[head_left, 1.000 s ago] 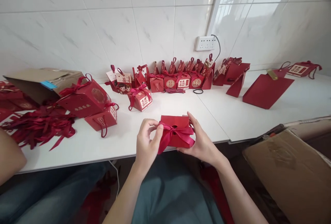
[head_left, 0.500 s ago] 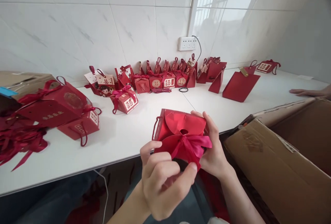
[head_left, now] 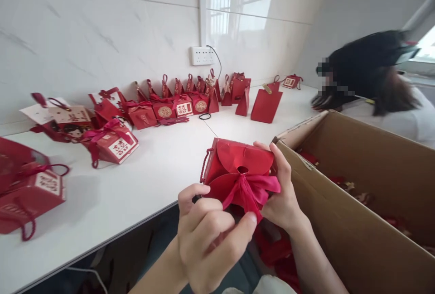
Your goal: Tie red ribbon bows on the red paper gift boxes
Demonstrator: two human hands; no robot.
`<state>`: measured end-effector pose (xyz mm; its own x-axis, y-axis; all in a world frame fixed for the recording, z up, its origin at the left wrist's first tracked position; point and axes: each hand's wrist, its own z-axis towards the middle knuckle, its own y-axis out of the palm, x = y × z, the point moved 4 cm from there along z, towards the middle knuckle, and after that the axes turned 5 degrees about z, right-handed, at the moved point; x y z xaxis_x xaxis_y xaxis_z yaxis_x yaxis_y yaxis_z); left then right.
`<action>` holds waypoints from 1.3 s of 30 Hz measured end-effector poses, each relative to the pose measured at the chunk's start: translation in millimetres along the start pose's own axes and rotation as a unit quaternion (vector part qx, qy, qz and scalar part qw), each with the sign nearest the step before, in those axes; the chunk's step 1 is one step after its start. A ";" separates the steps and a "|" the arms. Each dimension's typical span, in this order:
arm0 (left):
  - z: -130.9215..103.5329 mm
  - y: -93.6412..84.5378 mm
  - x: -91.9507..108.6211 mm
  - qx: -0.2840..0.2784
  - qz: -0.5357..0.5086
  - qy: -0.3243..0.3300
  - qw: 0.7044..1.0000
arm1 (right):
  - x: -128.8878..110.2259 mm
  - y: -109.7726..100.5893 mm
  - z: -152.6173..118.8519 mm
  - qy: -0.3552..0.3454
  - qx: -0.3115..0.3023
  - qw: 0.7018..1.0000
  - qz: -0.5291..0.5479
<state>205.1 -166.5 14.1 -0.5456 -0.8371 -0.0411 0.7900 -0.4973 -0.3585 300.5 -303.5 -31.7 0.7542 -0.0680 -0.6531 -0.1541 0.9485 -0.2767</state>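
Observation:
A red gift box [head_left: 234,154] with overlapping rounded flaps is held up in front of me, just past the table's front edge. My right hand [head_left: 284,199] grips it by its right side, thumb and fingers around it. A magenta ribbon [head_left: 253,190] runs from the hole between the flaps. Between thumb and curled fingers, my left hand [head_left: 212,235] pinches the ribbon's lower end, while one finger rests near the box's left edge. A twisted red cord [head_left: 204,165] hangs at the box's left side. The underside of the box is hidden.
Several finished red boxes [head_left: 184,109] line the white table [head_left: 163,158] along the wall. More boxes [head_left: 32,185] stand at left. An open cardboard carton [head_left: 326,212] with red items is close on my right. Another person [head_left: 370,72] bends down behind it. A socket strip [head_left: 203,55] is on the wall.
My view has turned to the right, showing more of the carton's inside and the bent-over person. Both hands keep the same hold on the box and ribbon.

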 end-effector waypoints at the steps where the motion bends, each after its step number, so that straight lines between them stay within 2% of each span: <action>1: 2.7 3.6 1.4 0.005 -0.011 -0.001 1.000 | -0.6 -6.5 -1.4 0.001 0.009 1.000 -0.016; 3: 7.5 10.7 1.4 0.018 -0.031 -0.010 0.999 | -1.2 -19.2 -4.7 0.011 0.025 0.999 -0.044; 6: 12.1 24.7 -7.0 0.023 -0.082 -0.057 0.995 | -2.1 -36.2 -10.7 0.022 0.042 0.997 -0.065; 10: 11.6 51.2 -27.2 0.010 -0.166 -0.219 0.962 | -4.4 -53.7 -17.9 0.028 0.056 0.993 -0.096; 13: 6.8 76.9 -39.5 -0.049 -0.209 -0.340 0.916 | -7.5 -65.3 -21.5 0.037 0.061 0.990 -0.123; 15: 2.1 96.3 -47.2 -0.101 -0.217 -0.366 0.899 | -11.4 -74.6 -23.8 0.043 0.061 0.988 -0.138; 17: -6.6 119.0 -56.2 -0.177 -0.185 -0.340 0.905 | -17.1 -86.9 -27.0 0.048 0.066 0.985 -0.150; 19: -22.8 145.1 -65.9 -0.284 -0.110 -0.269 0.914 | -24.2 -103.4 -31.5 0.043 0.089 0.982 -0.161; 22: -55.8 178.3 -80.2 -0.391 0.015 -0.149 0.908 | -31.8 -135.7 -41.1 0.044 0.179 0.969 -0.161; 24: -75.7 191.6 -87.2 -0.425 0.058 -0.097 0.898 | -28.6 -158.5 -48.5 0.103 0.255 0.955 -0.116; 27: -90.8 196.5 -91.1 -0.436 0.085 -0.050 0.894 | -17.1 -182.6 -55.9 0.228 0.330 0.916 0.008; 29: -91.7 193.9 -90.8 -0.430 0.097 -0.041 0.897 | -13.0 -188.5 -54.6 0.284 0.327 0.898 0.074; 33: -87.4 190.2 -88.1 -0.435 0.107 -0.043 0.893 | -12.5 -183.8 -47.6 0.361 0.266 0.876 0.178; 39: -86.0 191.7 -85.9 -0.447 0.133 -0.016 0.885 | -15.3 -176.2 -50.6 0.417 0.330 0.790 0.306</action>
<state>379.5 -170.4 -131.2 -0.3538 -0.9105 -0.2142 0.3458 0.0854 -0.9344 283.8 -485.3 -8.6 -0.0567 0.5464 -0.8356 0.2471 0.8186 0.5185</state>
